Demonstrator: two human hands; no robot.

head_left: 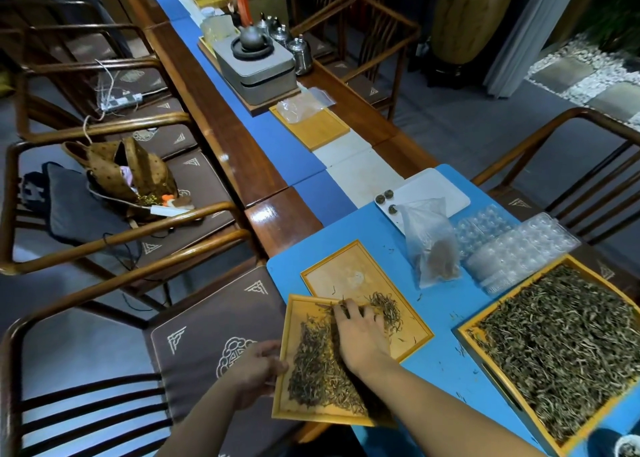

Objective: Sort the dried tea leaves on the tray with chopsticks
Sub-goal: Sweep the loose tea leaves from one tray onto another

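Observation:
My left hand [258, 366] grips the left edge of a small bamboo tray [292, 413] that is tilted over the near end of a second bamboo tray [341, 269]. Dark dried tea leaves [311, 363] cover the tilted tray. My right hand [360, 332] lies flat on the leaves at the tilted tray's far edge, fingers spread, touching the leaves. A small pile of tea leaves [388, 306] lies on the second tray just beyond my fingers. A large bamboo tray [465, 332] full of tea leaves [561, 349] stands at the right. No chopsticks are visible.
On the blue mat [440, 311] stand a plastic bag of tea [433, 245], clear blister packs [509, 249] and a white plate [433, 188] with small tea balls. Farther along the table are a tea set [256, 62] and another bamboo tray [311, 127]. Wooden chairs line both sides.

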